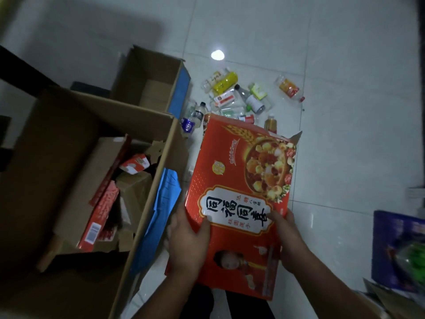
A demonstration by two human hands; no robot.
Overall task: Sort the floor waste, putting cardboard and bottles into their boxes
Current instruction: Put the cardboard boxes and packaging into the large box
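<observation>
I hold a large flattened red printed carton [241, 185] in front of me, above the white tiled floor. My left hand [188, 238] grips its lower left edge and my right hand [287, 236] grips its lower right edge. To the left stands a big open cardboard box [147, 171] holding several red and brown cardboard pieces [103, 203]. Behind it is a second open cardboard box [147, 81], with only brown board showing inside. Several plastic bottles [230, 93] lie scattered on the floor beyond the carton.
A blue sheet [161, 203] hangs on the outer side of the near box. One bottle with an orange label [289, 88] lies apart to the right. A blue printed carton [400, 249] and brown cardboard [391, 302] lie at the lower right. Dark furniture lines the left edge.
</observation>
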